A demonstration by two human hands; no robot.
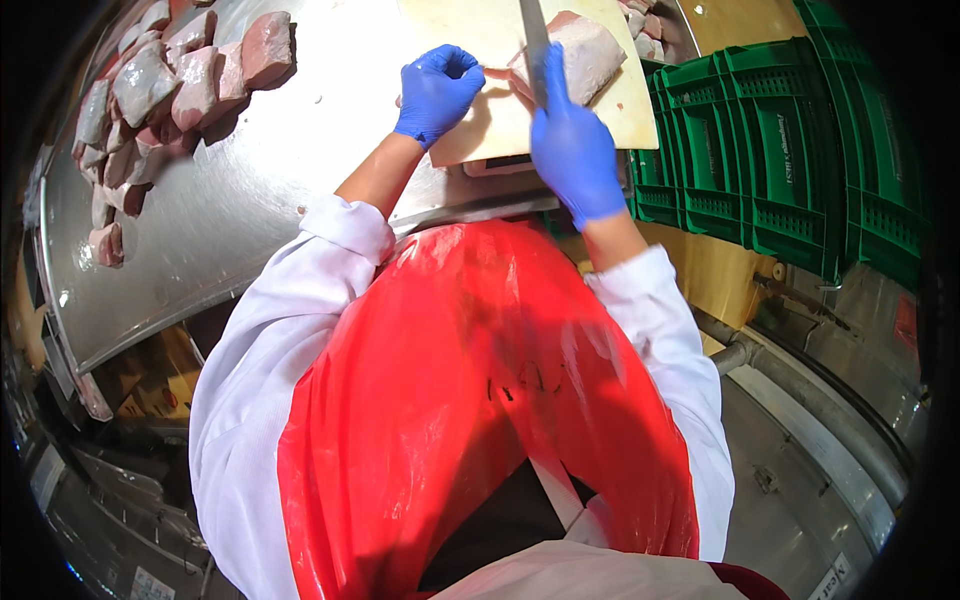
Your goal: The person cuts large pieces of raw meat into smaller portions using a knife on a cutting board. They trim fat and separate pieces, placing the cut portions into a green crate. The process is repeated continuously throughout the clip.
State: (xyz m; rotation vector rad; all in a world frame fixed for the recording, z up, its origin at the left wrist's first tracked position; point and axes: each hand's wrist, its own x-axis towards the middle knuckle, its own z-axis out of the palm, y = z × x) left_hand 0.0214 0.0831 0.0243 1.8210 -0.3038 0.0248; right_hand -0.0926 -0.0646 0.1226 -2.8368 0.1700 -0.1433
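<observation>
A pale pink piece of raw meat point(590, 62) lies on the cream cutting board point(470, 140). My right hand point(577, 150), in a blue glove, grips a knife point(534, 35), its forefinger stretched along the blade's back. The blade lies across the left part of the meat and is slightly blurred. To the left, my blue-gloved left hand point(440, 95) is closed in a pinch on a thin strip of meat point(497, 73) that runs to the piece's left edge. Both the knife's handle and the strip's far end inside my fingers are hidden.
Many cut meat pieces point(145, 85) are heaped on the left of the steel table point(330, 60). More pieces point(645, 25) lie beyond the board at the far right. Green plastic crates point(750, 150) stand close by on the right. A red apron point(480, 380) covers my front.
</observation>
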